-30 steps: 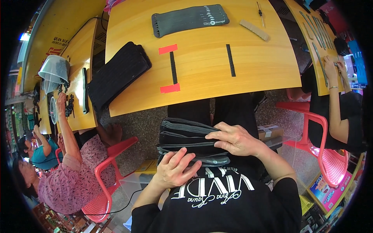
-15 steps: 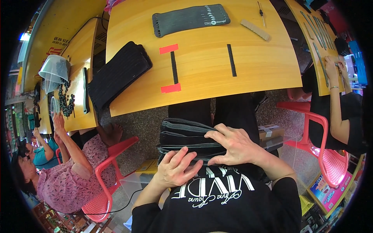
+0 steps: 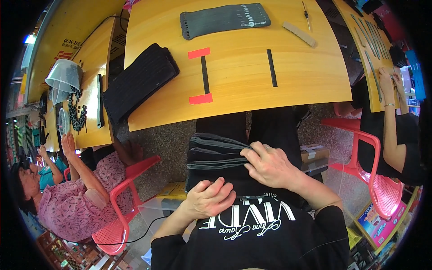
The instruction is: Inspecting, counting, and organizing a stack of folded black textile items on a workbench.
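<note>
A bundle of black-and-grey straps (image 3: 213,150) lies across my lap, layered in several bunches that fan apart toward the left. Their right ends run under the fingers of my right hand (image 3: 272,166), which is closed on them. Below the bundle, close to my shirt, my left hand (image 3: 210,198) is curled and apart from the straps' left ends. Its palm side is hidden, so I cannot make out whether it holds anything.
On the yellow table (image 3: 238,99) ahead lie a dark grey perforated panel (image 3: 225,22), a black strap stack (image 3: 141,83), a black strip between red tapes (image 3: 205,74), another black strip (image 3: 272,67), a beige bar (image 3: 299,34) and an awl-like tool (image 3: 306,15). People sit on both sides.
My left hand has drawn back from the bundle toward my shirt, its fingers curling in. My right hand's fingers have closed further on the straps' right ends.
</note>
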`<act>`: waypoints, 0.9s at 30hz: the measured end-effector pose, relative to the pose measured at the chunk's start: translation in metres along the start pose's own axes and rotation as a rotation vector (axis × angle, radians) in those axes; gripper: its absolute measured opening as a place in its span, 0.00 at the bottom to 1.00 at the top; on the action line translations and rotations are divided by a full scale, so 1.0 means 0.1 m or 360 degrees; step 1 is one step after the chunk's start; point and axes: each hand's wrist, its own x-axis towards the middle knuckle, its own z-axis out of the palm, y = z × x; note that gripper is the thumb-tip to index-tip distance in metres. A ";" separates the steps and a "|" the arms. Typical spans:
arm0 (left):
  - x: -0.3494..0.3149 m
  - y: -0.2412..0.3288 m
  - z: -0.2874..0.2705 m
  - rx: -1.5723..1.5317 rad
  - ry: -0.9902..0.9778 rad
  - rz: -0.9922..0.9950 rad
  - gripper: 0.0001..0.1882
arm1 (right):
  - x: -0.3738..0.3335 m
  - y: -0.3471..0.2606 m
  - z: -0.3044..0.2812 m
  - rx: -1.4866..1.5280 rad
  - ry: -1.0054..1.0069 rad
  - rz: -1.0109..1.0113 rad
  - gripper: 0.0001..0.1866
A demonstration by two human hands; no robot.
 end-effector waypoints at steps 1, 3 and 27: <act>0.00 -0.01 0.01 -0.0027 -0.0053 0.0041 0.08 | 0.01 0.04 0.00 0.0006 -0.0006 0.0002 0.20; -0.01 -0.02 0.01 -0.0076 -0.0050 0.0027 0.10 | 0.02 0.07 -0.05 0.0176 -0.0008 -0.0118 0.20; 0.05 -0.05 0.11 -0.0163 0.0232 -0.0208 0.14 | 0.07 0.27 -0.05 0.0422 -0.0186 -0.0067 0.21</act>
